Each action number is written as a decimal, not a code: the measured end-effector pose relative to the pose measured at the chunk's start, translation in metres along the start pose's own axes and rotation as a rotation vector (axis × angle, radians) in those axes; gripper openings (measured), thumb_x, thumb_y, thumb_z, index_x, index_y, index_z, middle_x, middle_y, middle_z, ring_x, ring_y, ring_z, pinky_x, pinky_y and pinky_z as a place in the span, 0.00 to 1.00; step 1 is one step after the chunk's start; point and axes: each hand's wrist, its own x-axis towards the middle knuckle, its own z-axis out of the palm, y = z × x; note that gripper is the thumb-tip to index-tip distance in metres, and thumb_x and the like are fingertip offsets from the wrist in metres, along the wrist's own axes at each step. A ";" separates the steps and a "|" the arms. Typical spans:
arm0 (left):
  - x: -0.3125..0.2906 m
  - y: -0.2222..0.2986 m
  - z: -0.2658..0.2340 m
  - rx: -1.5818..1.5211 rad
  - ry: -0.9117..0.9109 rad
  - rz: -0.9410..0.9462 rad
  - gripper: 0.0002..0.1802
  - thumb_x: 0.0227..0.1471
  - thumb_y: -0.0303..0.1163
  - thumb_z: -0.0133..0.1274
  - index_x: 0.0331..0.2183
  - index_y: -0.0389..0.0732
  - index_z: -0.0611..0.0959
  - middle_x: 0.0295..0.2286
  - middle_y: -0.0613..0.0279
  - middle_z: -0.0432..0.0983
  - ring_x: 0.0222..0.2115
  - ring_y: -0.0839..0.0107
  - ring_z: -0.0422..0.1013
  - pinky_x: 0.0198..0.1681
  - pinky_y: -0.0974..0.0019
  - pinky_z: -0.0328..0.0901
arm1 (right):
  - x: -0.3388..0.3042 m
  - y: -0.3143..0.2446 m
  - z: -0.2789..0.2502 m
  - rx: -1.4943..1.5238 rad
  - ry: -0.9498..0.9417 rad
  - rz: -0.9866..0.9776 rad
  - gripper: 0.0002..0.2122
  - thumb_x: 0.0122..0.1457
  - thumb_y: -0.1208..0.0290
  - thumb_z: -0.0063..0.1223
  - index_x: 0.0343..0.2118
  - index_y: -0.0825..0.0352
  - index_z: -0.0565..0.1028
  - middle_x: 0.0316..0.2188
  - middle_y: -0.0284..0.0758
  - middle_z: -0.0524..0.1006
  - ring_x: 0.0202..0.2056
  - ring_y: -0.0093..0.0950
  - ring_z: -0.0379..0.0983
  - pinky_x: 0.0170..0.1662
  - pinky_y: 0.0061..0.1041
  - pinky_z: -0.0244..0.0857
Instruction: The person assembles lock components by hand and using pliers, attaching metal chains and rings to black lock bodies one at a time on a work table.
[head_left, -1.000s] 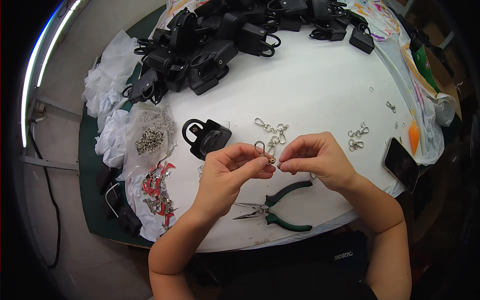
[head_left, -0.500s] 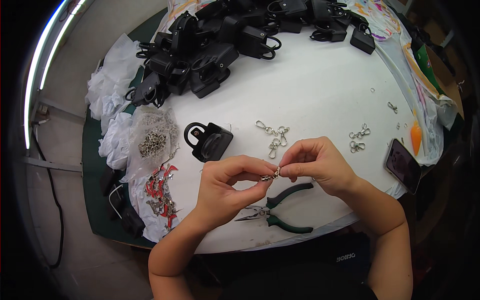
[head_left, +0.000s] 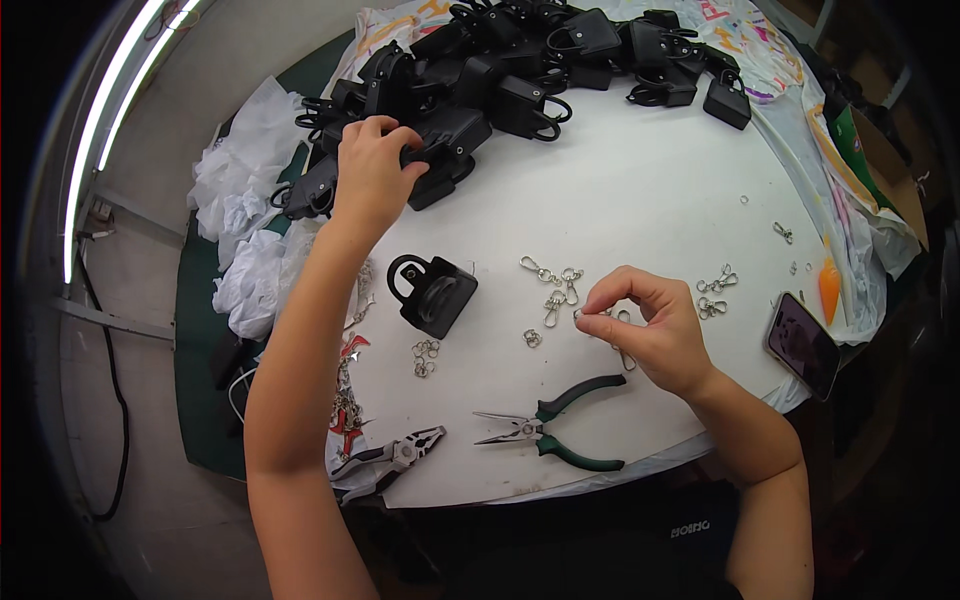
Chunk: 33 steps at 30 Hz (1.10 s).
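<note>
We're pinching a metal bit in our right hand, left hand half-curled, hold unclear, at a likely light bag best gripped side-on.

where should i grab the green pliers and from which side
Probably by both handles, coming from the right: the green pliers lie flat with jaws apart and pointing left, handles spread wide to the right. The right hand is nearer, though it seems to pinch a small piece.
</note>
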 end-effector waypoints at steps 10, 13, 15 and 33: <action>-0.052 0.062 -0.097 -1.514 -0.245 -0.479 0.19 0.62 0.39 0.52 0.44 0.31 0.80 0.37 0.62 0.79 0.39 0.80 0.74 0.43 0.77 0.67 | 0.000 0.001 0.002 0.375 0.066 0.087 0.03 0.56 0.83 0.60 0.34 0.72 0.79 0.32 0.37 0.81 0.38 0.25 0.78 0.47 0.26 0.73; -0.117 0.070 -0.109 -1.790 -0.294 -0.381 0.28 0.52 0.35 0.63 0.50 0.32 0.74 0.41 0.61 0.75 0.42 0.75 0.73 0.44 0.70 0.69 | -0.006 -0.010 0.012 0.493 -0.033 0.170 0.04 0.57 0.84 0.59 0.36 0.72 0.78 0.32 0.38 0.80 0.37 0.25 0.78 0.45 0.26 0.75; -0.146 0.079 -0.110 -1.689 -0.305 -0.541 0.35 0.35 0.21 0.72 0.47 0.34 0.74 0.40 0.62 0.75 0.41 0.74 0.73 0.46 0.69 0.69 | -0.012 -0.019 0.021 0.524 -0.124 0.168 0.04 0.58 0.84 0.58 0.36 0.73 0.78 0.33 0.37 0.79 0.36 0.25 0.77 0.44 0.26 0.75; -0.218 0.071 -0.114 -1.734 -0.652 -0.565 0.41 0.38 0.24 0.71 0.56 0.37 0.75 0.42 0.68 0.76 0.40 0.79 0.70 0.49 0.75 0.63 | -0.036 -0.061 0.077 0.135 -0.544 0.120 0.06 0.53 0.81 0.65 0.35 0.68 0.82 0.32 0.33 0.80 0.32 0.19 0.77 0.34 0.17 0.70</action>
